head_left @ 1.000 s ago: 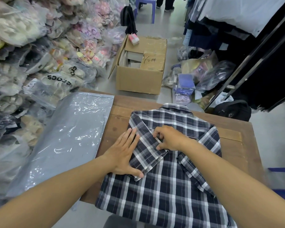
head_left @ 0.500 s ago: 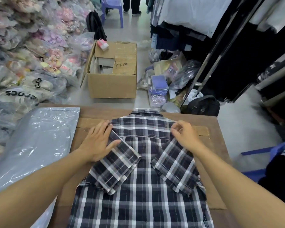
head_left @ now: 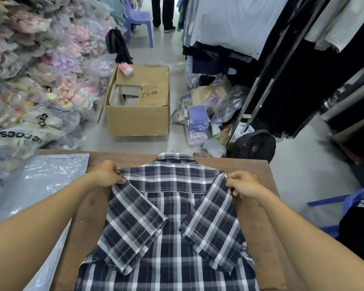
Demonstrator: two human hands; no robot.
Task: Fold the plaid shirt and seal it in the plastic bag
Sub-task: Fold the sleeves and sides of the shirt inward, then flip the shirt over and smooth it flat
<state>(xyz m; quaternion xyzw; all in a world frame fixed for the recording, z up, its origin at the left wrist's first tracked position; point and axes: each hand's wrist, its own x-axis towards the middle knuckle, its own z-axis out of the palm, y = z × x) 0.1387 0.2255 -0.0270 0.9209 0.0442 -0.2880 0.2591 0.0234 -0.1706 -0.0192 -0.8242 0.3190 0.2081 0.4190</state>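
The plaid shirt (head_left: 172, 206), dark blue and white, lies back-up on the wooden table (head_left: 250, 166) with its collar at the far edge. Both short sleeves are folded inward over the back. My left hand (head_left: 108, 175) pinches the shirt's left shoulder edge. My right hand (head_left: 243, 185) pinches the right shoulder edge. The grey plastic bag (head_left: 36, 185) lies flat on the table's left side, beside my left arm, with nothing visible in it.
A cardboard box (head_left: 138, 114) stands on the floor beyond the table. Bagged shoes (head_left: 29, 80) pile up on the left. A clothes rack (head_left: 261, 80) with hanging garments and a black backpack (head_left: 254, 145) are on the right. A person's legs (head_left: 163, 11) and a purple chair (head_left: 137, 19) are far back.
Both hands moved outward from the folded sleeves to the shirt's shoulders and closed on the fabric edges. The right sleeve, half a second ago under my right hand, now lies folded flat.
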